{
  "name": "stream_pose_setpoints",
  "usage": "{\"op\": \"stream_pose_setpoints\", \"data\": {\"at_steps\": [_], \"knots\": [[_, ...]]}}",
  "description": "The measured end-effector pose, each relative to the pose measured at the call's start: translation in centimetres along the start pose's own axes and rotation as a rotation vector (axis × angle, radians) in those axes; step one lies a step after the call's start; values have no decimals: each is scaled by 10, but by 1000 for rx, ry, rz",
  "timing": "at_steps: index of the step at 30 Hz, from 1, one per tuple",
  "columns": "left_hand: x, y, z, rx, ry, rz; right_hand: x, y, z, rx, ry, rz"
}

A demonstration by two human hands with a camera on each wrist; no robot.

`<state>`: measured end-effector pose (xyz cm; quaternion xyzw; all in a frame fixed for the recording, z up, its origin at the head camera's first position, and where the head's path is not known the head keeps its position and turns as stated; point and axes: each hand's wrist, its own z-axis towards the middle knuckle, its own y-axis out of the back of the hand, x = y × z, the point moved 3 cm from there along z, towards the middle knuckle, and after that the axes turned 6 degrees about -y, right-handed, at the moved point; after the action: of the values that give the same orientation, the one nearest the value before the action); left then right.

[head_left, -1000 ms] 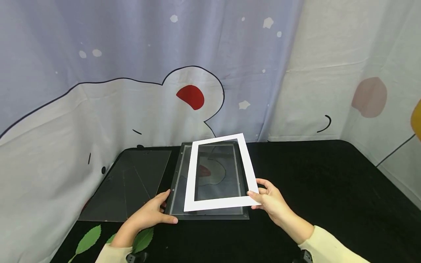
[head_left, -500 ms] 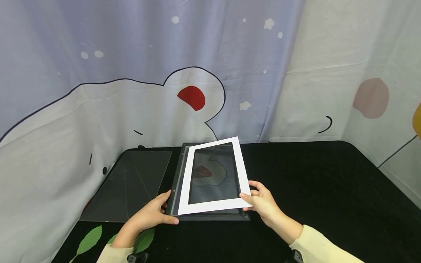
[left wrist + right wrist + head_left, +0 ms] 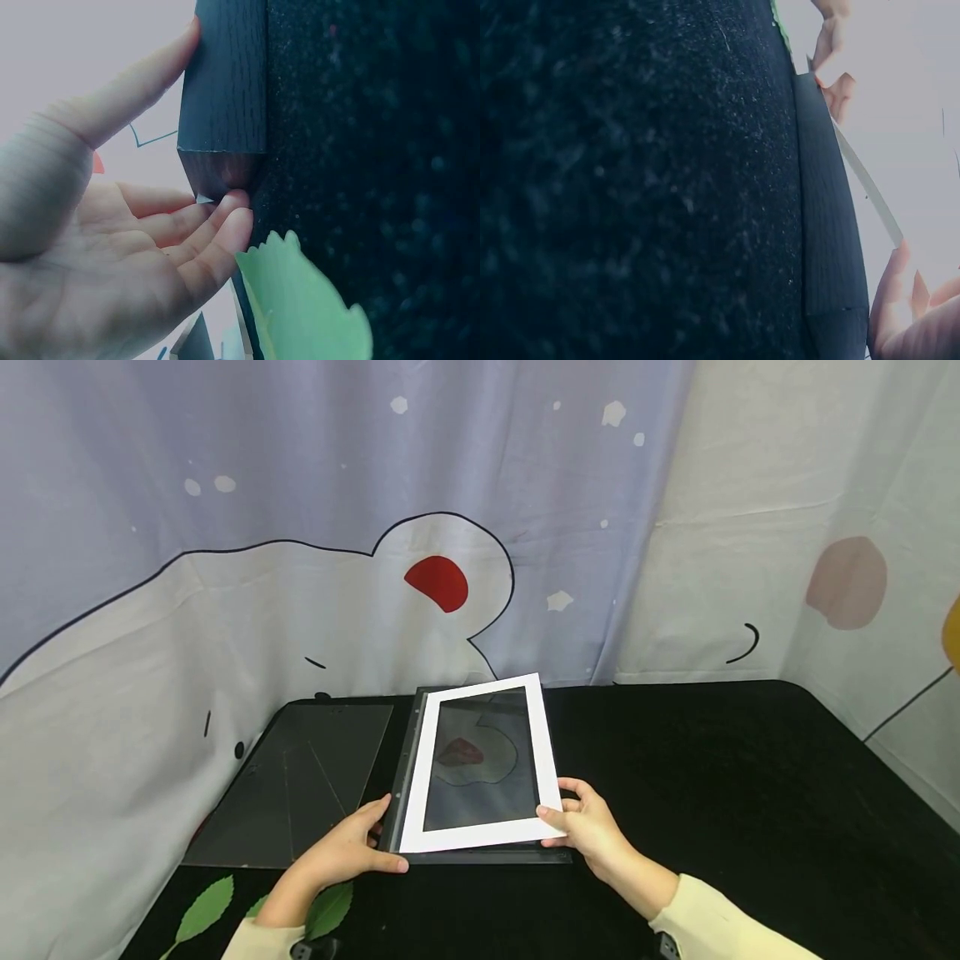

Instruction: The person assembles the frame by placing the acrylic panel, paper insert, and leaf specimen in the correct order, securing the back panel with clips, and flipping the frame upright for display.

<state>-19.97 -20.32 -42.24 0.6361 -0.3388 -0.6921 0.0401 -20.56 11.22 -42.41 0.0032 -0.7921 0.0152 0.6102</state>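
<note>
A black picture frame [image 3: 491,857] lies face down on the black-covered table, its glass reflecting the curtain. My left hand [image 3: 347,845] holds its near left corner; in the left wrist view, the thumb rests against the wood-grained side [image 3: 225,82] and the fingertips touch the adjoining side. Between thumb and fingers, my right hand [image 3: 596,833] pinches the near right corner of a white mat board [image 3: 546,752]. The mat's left edge sits low over the frame, while its right side is tilted up, apart from the frame, as the right wrist view shows.
A dark backing board [image 3: 322,777] lies left of the frame. Green leaves [image 3: 206,908] are near the table's front left, partly behind the left forearm. A patterned curtain [image 3: 337,610] hangs along the back and sides of the table [image 3: 720,777].
My right hand has brought the white mat board left and slightly down, over the frame's opening. The left hand has stayed at the frame's corner.
</note>
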Motion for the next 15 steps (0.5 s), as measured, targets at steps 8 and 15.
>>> {"op": "stream_pose_setpoints", "data": {"at_steps": [8, 15], "knots": [[1, 0, -1, -3, 13, 11, -1, -5, 1, 23, -4, 2], [0, 0, -1, -8, 21, 22, 1, -8, 2, 19, 1, -69]]}}
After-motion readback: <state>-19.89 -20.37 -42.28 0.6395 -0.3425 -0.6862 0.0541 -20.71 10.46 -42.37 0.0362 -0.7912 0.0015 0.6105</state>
